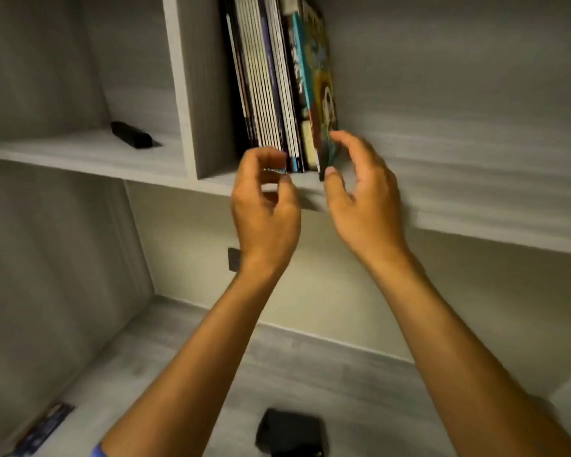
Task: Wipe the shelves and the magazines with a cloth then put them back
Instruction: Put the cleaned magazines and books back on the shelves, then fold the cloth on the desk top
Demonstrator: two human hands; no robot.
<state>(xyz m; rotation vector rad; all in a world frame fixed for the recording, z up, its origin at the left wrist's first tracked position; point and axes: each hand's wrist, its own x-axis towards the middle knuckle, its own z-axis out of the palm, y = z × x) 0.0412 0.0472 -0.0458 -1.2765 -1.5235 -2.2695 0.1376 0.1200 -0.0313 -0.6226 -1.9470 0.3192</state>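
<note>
- Left hand (266, 206): fingers curled at the lower edges of the magazines (274, 84), grip narrow, hold unclear.
- Right hand (363, 192): pinching the outermost magazine (320, 87) at its bottom corner.
- Standing upright on the shelf (80, 153), just above both grips.
- Best squared flush, kept from leaning.
- Below the grips: dark cloth (290, 432).

- Magazines (277, 80) stand upright on the upper shelf (442, 199), against the divider (195, 87) on their left
- Left hand (266, 206) and right hand (363, 196) sit side by side before the magazines' lower ends
- A cloth (290, 432) lies on the lower shelf (360, 390), below the hands
</note>
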